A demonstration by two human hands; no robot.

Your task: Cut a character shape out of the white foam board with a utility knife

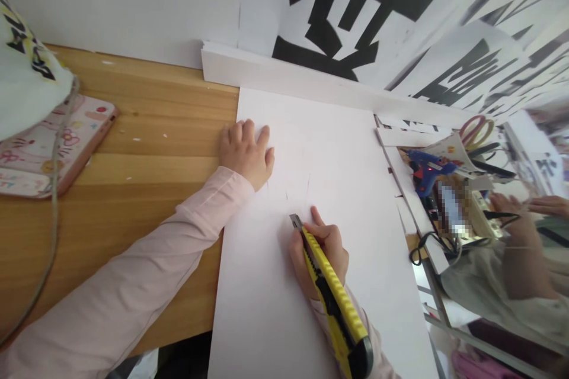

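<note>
Wood-grain desk (146,154), pale wall behind, white sheets with bold black characters (355,6) tacked up top right. White board (338,148) flat on desk, smooth matte, rectangular, lower edge hanging past the desk front, far edge butted against a stack of white boards (249,68) at the wall.

Left hand (246,153) open, palm down, fingers spread on the board's left edge, pink sleeve trailing back across the wood. Right hand (320,251) closed around a knife (331,284): yellow ribbed plastic body, black trim, short blade tip out and touching the board near mid-sheet. Faint thin lines on the board just above the tip.

Left side: phone (48,148) in a pink patterned case, grey cable (53,201) running over it, white printed fabric (22,77) above. Right side: cluttered shelf, blue glue gun (424,169), scissors (475,130) with pink and yellow handles, black cords. Another person's arm (515,237) beyond that, blurred.
</note>
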